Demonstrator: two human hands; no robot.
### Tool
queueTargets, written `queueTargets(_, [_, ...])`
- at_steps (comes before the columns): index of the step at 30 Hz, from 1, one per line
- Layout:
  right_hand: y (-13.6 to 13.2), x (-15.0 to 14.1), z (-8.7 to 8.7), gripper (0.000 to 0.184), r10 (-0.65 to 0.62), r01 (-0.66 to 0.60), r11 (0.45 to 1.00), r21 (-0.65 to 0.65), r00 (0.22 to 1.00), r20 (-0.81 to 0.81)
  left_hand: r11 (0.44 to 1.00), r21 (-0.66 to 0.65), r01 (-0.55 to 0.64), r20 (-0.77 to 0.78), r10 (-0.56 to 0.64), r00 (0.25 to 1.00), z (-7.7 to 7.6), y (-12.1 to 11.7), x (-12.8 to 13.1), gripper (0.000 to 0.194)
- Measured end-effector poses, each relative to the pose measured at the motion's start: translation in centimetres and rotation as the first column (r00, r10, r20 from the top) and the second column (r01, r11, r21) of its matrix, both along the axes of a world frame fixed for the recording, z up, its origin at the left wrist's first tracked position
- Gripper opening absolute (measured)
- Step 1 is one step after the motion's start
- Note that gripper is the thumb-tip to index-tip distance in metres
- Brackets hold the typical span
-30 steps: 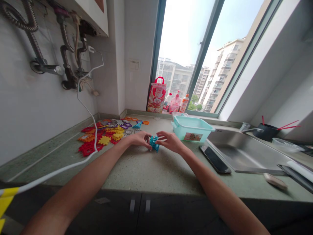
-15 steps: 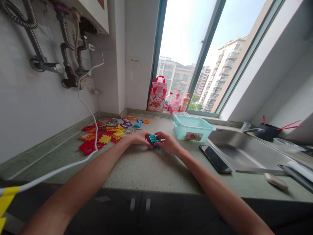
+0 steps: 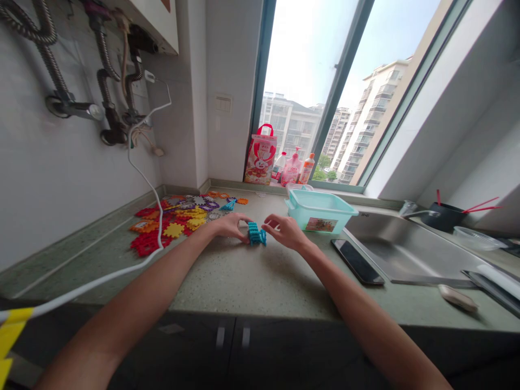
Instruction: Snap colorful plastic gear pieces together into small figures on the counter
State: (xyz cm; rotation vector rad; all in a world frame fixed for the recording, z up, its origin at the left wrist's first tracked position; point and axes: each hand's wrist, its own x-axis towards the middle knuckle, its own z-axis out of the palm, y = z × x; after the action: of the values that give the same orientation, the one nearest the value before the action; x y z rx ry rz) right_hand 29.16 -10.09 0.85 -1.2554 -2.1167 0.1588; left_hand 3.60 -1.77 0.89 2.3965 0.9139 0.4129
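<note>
While black pot (image 3: 439, 218) holds red sticks (image 3: 483, 208), left hand (image 3: 232, 226) grips blue pieces (image 3: 254, 234), right hand (image 3: 284, 232) unclosed; turquoise tub (image 3: 296, 215) on surface (image 3: 260, 287); window (image 3: 303, 54).

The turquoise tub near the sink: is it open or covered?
Open: no lid covers the turquoise tub, and its inner walls show. Its floor is hidden, so I cannot tell whether anything lies inside.

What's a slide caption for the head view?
Left hand holds blue toothed pieces, right hand close beside, between a colourful pile and a teal bin.
</note>
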Motion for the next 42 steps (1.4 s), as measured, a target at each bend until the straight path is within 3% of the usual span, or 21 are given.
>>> queueTargets(4, [-0.4, 0.0, 0.6, 0.042, -0.035, 0.047, 0.992, -0.116, 0.994, 0.101, 0.999, -0.025, 0.030, 0.004, -0.030, 1.000, -0.5, 0.5, -0.1, 0.078])
queueTargets(11, [0.0, -0.7, -0.1, 0.045, 0.026, -0.005, 0.989, -0.148, 0.990, 0.140, 1.000, -0.020, 0.019, 0.062, -0.018, 0.998, -1.2, 0.7, 0.3, 0.083])
queueTargets(18, [-0.3, -0.5, 0.0, 0.031, 0.132, -0.115, 0.969, -0.219, 0.989, 0.067, 0.996, 0.053, 0.067, 0.050, -0.069, 0.996, -1.1, 0.3, 0.4, 0.063])
queueTargets(22, [-0.2, -0.6, -0.4, 0.036, 0.135, -0.115, 0.974, -0.195, 0.987, 0.092, 0.995, 0.089, 0.034, 0.016, -0.036, 0.999, -1.1, 0.3, 0.5, 0.062])
queueTargets(28, [0.9, -0.5, -1.7, 0.042, 0.127, -0.114, 0.984, -0.138, 0.988, 0.084, 0.980, 0.178, 0.088, 0.013, -0.092, 0.996, -1.6, 0.7, 0.4, 0.059])
queueTargets(35, [1.7, -0.3, -2.0, 0.033, 0.087, -0.075, 0.990, -0.122, 0.991, 0.098, 0.960, 0.280, 0.010, -0.004, -0.009, 1.000, -1.6, 0.2, 0.7, 0.052])
queueTargets(42, [2.3, -0.3, -2.2, 0.021, 0.037, -0.027, 0.987, -0.157, 0.998, 0.059, 0.974, 0.203, -0.097, -0.039, 0.107, 0.993, -1.4, 0.6, 1.3, 0.055])
